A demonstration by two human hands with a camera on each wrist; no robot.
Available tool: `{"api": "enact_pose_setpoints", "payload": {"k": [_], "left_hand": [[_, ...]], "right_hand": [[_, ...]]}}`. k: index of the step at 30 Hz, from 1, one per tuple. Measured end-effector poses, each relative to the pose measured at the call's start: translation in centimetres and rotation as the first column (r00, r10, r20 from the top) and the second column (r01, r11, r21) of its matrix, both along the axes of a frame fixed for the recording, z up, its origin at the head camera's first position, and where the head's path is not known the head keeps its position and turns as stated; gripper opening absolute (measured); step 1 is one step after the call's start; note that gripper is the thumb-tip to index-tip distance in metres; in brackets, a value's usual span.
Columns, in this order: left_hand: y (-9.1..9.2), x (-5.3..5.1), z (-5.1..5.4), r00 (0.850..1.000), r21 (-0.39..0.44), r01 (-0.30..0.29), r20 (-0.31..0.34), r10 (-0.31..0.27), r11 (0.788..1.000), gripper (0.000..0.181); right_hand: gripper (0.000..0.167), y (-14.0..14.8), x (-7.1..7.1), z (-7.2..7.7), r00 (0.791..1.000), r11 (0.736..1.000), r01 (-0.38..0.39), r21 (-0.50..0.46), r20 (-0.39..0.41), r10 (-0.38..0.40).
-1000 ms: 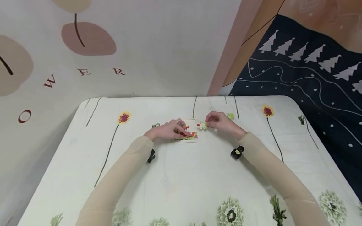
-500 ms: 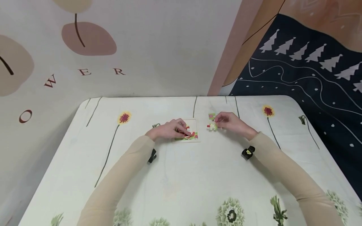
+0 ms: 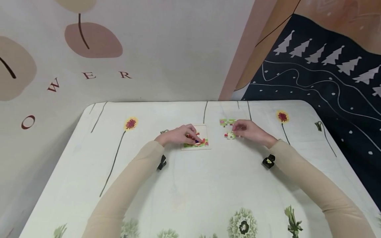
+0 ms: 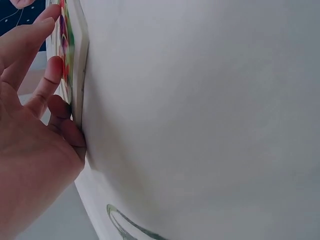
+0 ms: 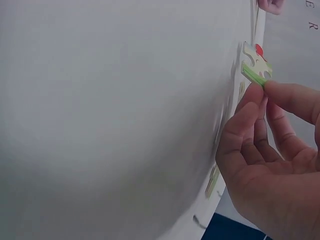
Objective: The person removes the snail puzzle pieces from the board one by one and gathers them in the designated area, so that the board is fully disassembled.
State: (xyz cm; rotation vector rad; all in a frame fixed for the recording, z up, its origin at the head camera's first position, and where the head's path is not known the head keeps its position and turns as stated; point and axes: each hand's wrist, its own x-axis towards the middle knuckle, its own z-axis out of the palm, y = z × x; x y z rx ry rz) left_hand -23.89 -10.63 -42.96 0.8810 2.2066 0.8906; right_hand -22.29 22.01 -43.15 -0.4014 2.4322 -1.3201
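On the table lies a small jigsaw puzzle board [image 3: 205,144] with a light frame and a red and green picture, partly covered by my left hand [image 3: 178,135]. In the left wrist view, fingertips [image 4: 56,66] of that hand rest on the picture side of the board. Off to the board's right, my right hand [image 3: 253,131] pinches a puzzle piece [image 5: 257,64] between thumb and fingers. The piece is pale with green and a spot of red, and is raised off the table. Just behind it lie loose green puzzle pieces [image 3: 223,122], partly hidden by the right hand.
A white cloth with printed flowers covers the table [image 3: 190,185]. A pale wall hanging [image 3: 172,56] stands behind the far edge, with a dark tree-patterned cloth [image 3: 315,79] at the right. Wrist cameras [image 3: 268,161] sit under both forearms.
My right hand has moved to the right, away from the board, with the puzzle piece still pinched. Loose green pieces behind it have come into view. The left hand stays on the board.
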Motion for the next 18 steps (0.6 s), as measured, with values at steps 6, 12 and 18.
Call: {"api": "enact_pose_setpoints", "payload": {"k": [6,12,18], "left_hand": [[0.0,0.1,0.0,0.999,-0.026,0.006,-0.044,-0.007,1.000,0.029],[0.0,0.3,0.1,0.998,-0.064,-0.003,-0.068,-0.001,0.998,0.033],[0.1,0.4,-0.2,0.996,-0.086,-0.015,-0.089,0.007,0.996,0.036]], "right_hand": [[0.015,1.6,0.1,0.3,1.000,0.999,0.014,0.038,0.012,-0.014],[0.014,3.0,0.3,0.8,0.999,0.999,0.034,0.041,0.020,-0.035],[0.017,4.3,0.5,1.2,0.997,0.993,0.070,0.094,0.022,-0.072]]}}
